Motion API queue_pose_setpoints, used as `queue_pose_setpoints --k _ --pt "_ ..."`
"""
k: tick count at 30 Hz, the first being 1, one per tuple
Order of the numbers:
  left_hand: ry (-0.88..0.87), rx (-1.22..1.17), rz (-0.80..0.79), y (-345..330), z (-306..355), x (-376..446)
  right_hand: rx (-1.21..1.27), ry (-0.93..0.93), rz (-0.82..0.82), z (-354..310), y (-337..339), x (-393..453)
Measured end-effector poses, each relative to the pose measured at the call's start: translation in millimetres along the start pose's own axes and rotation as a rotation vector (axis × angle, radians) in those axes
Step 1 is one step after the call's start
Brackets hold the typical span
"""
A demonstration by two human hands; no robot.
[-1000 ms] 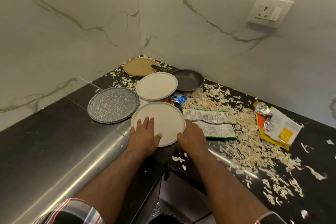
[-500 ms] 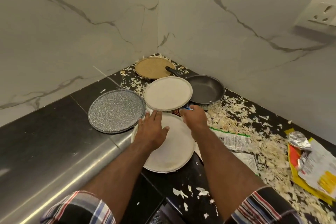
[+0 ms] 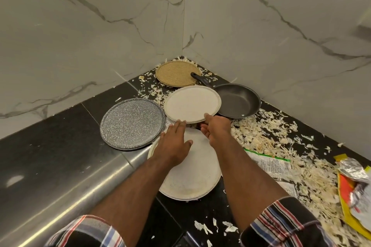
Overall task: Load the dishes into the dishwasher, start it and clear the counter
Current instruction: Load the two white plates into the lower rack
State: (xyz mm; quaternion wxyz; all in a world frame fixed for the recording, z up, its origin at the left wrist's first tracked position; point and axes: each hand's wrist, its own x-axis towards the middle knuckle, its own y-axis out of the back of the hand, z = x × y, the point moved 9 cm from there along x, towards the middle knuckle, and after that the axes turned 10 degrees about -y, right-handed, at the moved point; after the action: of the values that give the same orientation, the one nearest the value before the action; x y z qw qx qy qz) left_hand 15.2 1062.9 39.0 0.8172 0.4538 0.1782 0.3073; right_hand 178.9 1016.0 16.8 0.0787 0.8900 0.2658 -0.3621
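Observation:
Two cream plates lie on the black counter: a near one (image 3: 190, 176) under my forearms and a far one (image 3: 191, 103) beyond it. My right hand (image 3: 216, 129) grips the far cream plate's near rim, thumb on top. My left hand (image 3: 174, 142) lies flat over the near plate, straight fingers reaching the far plate's rim. A grey speckled plate (image 3: 132, 123) sits to the left, a tan plate (image 3: 176, 73) in the corner, and a black pan (image 3: 237, 101) to the right, its handle over the tan plate.
Pale peel scraps (image 3: 261, 136) litter the counter on the right and around the corner. A printed wrapper (image 3: 271, 164) and a yellow and silver packet (image 3: 353, 182) lie among them. A steel strip (image 3: 80, 186) runs along the counter's left front. Marble walls close the corner.
Both hands moved forward from the near cream plate's front edge to the far cream plate. My right hand took hold of that plate's near rim.

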Motion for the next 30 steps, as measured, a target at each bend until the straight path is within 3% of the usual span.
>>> queue_pose_setpoints --k 5,12,14,17,20,27,30 --pt "-0.025 -0.067 0.072 8.9 -0.8 0.1 0.168 -0.009 -0.076 -1.7 -1.7 -7.1" --pt "-0.031 -0.188 0.183 27.4 4.0 -3.3 0.210 0.077 -0.053 -4.5 9.5 -23.8" --pt "0.099 -0.374 0.279 34.2 -4.4 -5.7 0.218 0.119 -0.022 -3.4 17.0 -29.8" --pt "0.404 -0.972 0.391 23.2 -14.5 -16.6 0.243 0.154 0.041 3.9 32.7 -41.5" --pt "0.511 -1.452 0.394 4.0 -0.6 -17.8 0.287 0.173 0.032 12.5 42.9 -58.1" --pt "0.592 -1.589 0.443 -0.9 -2.7 -39.0 0.379 0.118 -0.138 38.7 49.5 -98.4" --pt "0.611 -1.562 0.471 8.0 -17.2 -56.3 0.189 0.144 -0.143 46.7 52.5 -106.1"
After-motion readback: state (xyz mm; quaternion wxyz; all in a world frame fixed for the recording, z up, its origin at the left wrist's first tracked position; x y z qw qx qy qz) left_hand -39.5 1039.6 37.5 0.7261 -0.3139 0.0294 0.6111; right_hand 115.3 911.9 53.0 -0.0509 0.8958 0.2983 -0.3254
